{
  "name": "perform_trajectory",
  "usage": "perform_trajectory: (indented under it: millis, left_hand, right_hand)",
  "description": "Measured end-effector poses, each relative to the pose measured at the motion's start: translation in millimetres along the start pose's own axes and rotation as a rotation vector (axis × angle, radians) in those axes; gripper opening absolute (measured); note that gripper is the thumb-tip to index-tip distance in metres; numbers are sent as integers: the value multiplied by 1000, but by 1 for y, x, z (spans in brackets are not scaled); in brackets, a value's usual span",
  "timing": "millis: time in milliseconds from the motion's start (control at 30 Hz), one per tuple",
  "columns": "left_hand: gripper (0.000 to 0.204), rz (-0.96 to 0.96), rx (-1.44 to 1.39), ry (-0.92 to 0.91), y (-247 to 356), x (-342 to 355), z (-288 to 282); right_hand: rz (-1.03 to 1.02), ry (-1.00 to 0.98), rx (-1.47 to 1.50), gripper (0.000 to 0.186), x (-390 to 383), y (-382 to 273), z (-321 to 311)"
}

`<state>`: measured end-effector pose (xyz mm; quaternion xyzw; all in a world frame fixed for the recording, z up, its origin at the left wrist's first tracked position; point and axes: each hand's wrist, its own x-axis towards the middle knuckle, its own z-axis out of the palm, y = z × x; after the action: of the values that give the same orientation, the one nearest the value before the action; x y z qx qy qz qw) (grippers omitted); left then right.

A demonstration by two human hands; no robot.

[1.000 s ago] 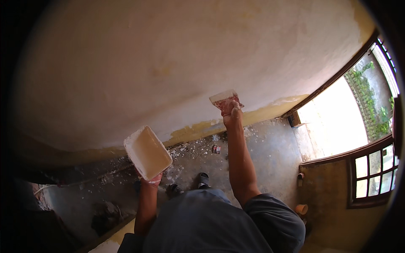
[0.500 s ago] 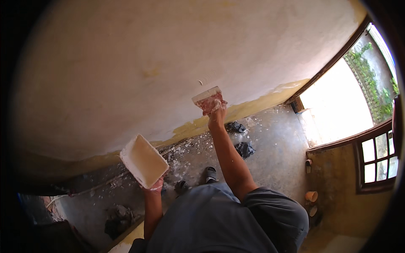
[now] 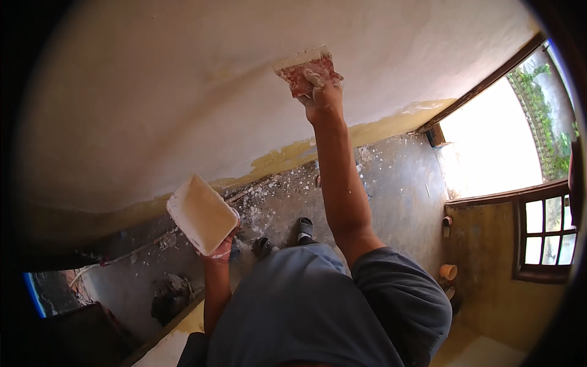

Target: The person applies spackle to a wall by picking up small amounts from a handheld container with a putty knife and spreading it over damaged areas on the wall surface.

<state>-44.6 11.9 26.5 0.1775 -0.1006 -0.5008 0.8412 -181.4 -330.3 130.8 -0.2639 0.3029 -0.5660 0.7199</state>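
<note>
My right hand [image 3: 323, 90] is closed around a wide putty knife [image 3: 306, 68] with a red, plaster-smeared body and a pale blade. Its blade lies at the wall [image 3: 202, 92], which carries a whitish skim coat over yellow paint. My right arm is stretched far up and forward. Low on the left, my left hand [image 3: 221, 249] grips a pale rectangular tub [image 3: 206, 215] by its underside and near edge. Cream-coloured filler coats the inside of the tub. White smears cover the fingers of both hands.
White crumbs litter the grey floor [image 3: 397, 177] along the wall's foot. A bright doorway [image 3: 489, 140] opens at the right, beside a paned window [image 3: 550, 235]. An orange bucket [image 3: 449, 271] stands by the right wall. Dark crumpled bags [image 3: 171, 296] lie at lower left.
My right hand has moved the putty knife upward along the wall, and the arm has straightened. The tub in my left hand has shifted slightly left and up.
</note>
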Motion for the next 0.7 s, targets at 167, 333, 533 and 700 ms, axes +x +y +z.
perform_trajectory:
  millis: [167,333,533,700]
  left_hand:
    - [69,-3,-10,-31,-2,-3,1]
    - [75,-34,6,16,1,-2,-15]
    - [69,37,-6,-153,-5,-8,0]
    - [69,30,-89,-77,-3,-8,7]
  right_hand:
    - [80,534,-4,41,44,41,-117]
    - [111,502,-175,34,93,40,-125]
    - [-175,126,-142,25,29,-3,8]
    - [-347,-109,-119,22,-5,-38,-1]
